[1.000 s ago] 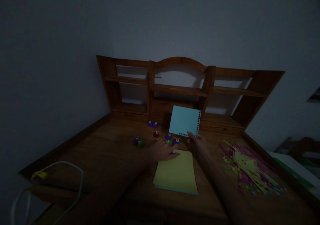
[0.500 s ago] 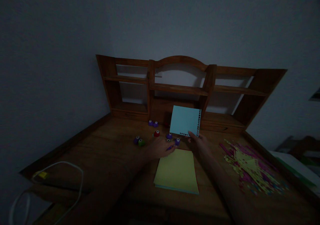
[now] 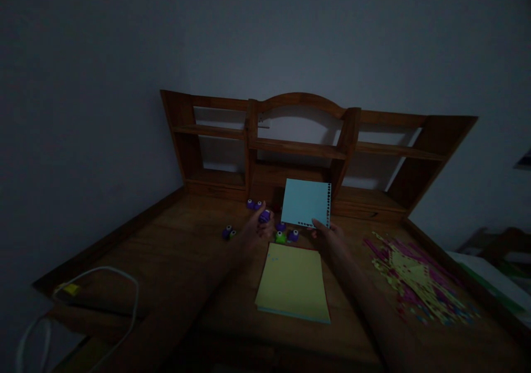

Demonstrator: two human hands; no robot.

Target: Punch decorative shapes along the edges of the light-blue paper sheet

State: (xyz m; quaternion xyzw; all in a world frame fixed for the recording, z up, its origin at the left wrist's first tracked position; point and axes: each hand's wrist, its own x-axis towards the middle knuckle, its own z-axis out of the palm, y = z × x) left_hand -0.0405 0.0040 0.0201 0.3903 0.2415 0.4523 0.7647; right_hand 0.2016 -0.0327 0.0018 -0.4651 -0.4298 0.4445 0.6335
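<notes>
In the head view my left hand (image 3: 256,230) is closed around a small purple craft punch (image 3: 264,216), lifted over the desk. My right hand (image 3: 327,233) pinches the lower right corner of a light blue sheet of paper (image 3: 306,202), held up and tilted. A row of dark punched holes runs down the sheet's right edge, with a shorter row at the bottom. Just below the sheet stand a green punch (image 3: 281,237) and a purple punch (image 3: 293,235). In front of them lies a stack of yellow paper (image 3: 293,281) with a few tiny blue bits on it.
More punches (image 3: 227,231) stand at left and near the shelf. A wooden shelf unit (image 3: 296,150) closes off the desk's back. Yellow and pink punched paper strips (image 3: 415,276) are heaped at right. A white cable (image 3: 135,293) loops at the left front.
My left hand has moved up and left from over the yellow stack, the purple punch in it. The green punch and tiny bits now show. The blue sheet has dipped slightly.
</notes>
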